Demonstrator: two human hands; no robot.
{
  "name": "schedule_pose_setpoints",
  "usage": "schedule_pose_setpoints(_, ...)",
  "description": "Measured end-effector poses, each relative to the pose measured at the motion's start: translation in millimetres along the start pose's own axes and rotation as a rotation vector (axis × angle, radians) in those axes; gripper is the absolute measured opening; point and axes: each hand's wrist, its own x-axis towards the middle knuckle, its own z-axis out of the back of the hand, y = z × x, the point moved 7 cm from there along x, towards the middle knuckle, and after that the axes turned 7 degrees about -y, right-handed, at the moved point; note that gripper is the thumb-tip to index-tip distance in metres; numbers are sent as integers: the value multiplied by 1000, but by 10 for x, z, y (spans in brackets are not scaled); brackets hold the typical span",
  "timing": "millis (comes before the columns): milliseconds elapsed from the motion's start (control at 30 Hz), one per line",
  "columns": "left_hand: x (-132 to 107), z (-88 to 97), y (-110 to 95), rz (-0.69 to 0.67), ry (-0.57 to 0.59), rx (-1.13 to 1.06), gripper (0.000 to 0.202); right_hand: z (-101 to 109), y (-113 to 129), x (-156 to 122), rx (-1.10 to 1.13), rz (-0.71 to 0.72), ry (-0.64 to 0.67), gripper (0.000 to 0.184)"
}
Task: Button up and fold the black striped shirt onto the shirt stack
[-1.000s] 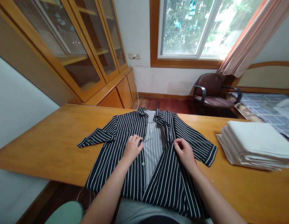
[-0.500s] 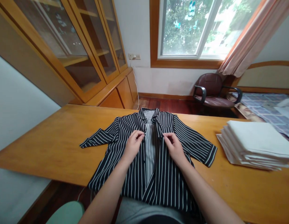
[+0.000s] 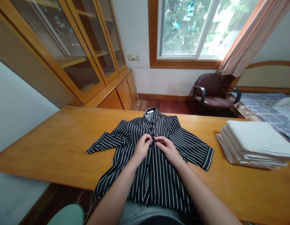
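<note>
A black shirt with white stripes (image 3: 173,150) lies front-up on the wooden table (image 3: 53,143), collar away from me, hem hanging over the near edge. My left hand (image 3: 142,147) pinches the left front edge of the shirt at chest height. My right hand (image 3: 167,148) pinches the right front edge. The two edges meet between my fingertips, so the front is drawn together there.
A stack of folded white cloths (image 3: 252,142) sits on the table at the right. Behind the table are a dark armchair (image 3: 211,90), a bed (image 3: 268,103), a glass-door cabinet (image 3: 72,53) and a window (image 3: 196,28). A pale green stool (image 3: 66,215) is below left.
Both hands pulled the shirt's open front edges inward until they met at the middle; the grey inside is now covered. The left sleeve shifted right.
</note>
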Motion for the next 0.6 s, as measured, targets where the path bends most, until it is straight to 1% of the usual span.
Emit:
schedule_pose_setpoints(67, 14, 59, -4, 14, -42, 34, 8, 56, 32, -24, 1, 17, 3, 31)
schedule_pose_setpoints(100, 18, 86, -6, 28, -60, 39, 9, 101, 45, -31, -36, 37, -10, 34)
schedule_pose_setpoints(167, 17, 109, -18, 52, -66, 12, 9, 195, 52, -44, -187, 87, -44, 47)
schedule_pose_setpoints(233, 4, 48, -60, 55, 1, -59, 11, 241, 31, -56, -352, 137, -44, 70)
schedule_pose_setpoints(300, -27, -100, -142, 42, 138, -137, 14, 207, -10, -63, -433, 176, 17, 92)
schedule_pose_setpoints(333, -50, -192, -199, 31, 219, -165, 14, 168, -28, -64, -441, 193, 56, 98)
schedule_pose_setpoints(367, -73, -281, -266, 15, 291, -179, 14, 125, -40, -62, -435, 207, 92, 97)
schedule_pose_setpoints(400, -95, -358, -344, -9, 352, -174, 12, 82, -47, -55, -418, 214, 123, 91)
schedule_pose_setpoints(467, -125, -456, -522, -84, 423, -123, 11, 30, -40, -30, -356, 213, 142, 66)
schedule_pose_setpoints(500, -133, -470, -615, -133, 436, -85, 12, 31, -33, -12, -319, 203, 125, 53)
schedule_pose_setpoints(533, -137, -457, -706, -188, 431, -46, 13, 52, -26, 6, -282, 186, 92, 45)
schedule_pose_setpoints(600, -129, -352, -841, -288, 376, 29, 16, 139, -21, 31, -205, 142, -8, 40)
